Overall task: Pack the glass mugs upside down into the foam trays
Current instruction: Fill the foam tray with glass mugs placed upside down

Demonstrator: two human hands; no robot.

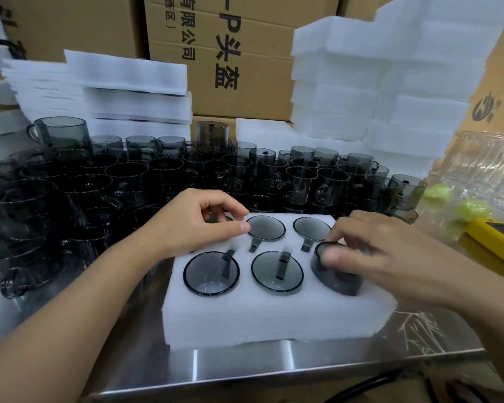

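Observation:
A white foam tray (274, 315) with six round slots lies on the steel table. Smoky grey glass mugs sit upside down in it: front left (211, 273), front middle (277, 271), back middle (266, 226) and back right (310, 228). My left hand (198, 219) hovers over the back left slot, fingers curled around a mug that is mostly hidden beneath it. My right hand (376, 251) grips the base of the front right mug (335, 280), which stands partly out of its slot.
Many loose grey mugs (128, 175) crowd the table behind and left of the tray. Foam tray stacks stand at back left (128, 91) and back right (376, 82), cardboard boxes (239, 53) behind. A yellow tool (495, 242) and plastic wrap (477, 170) lie right.

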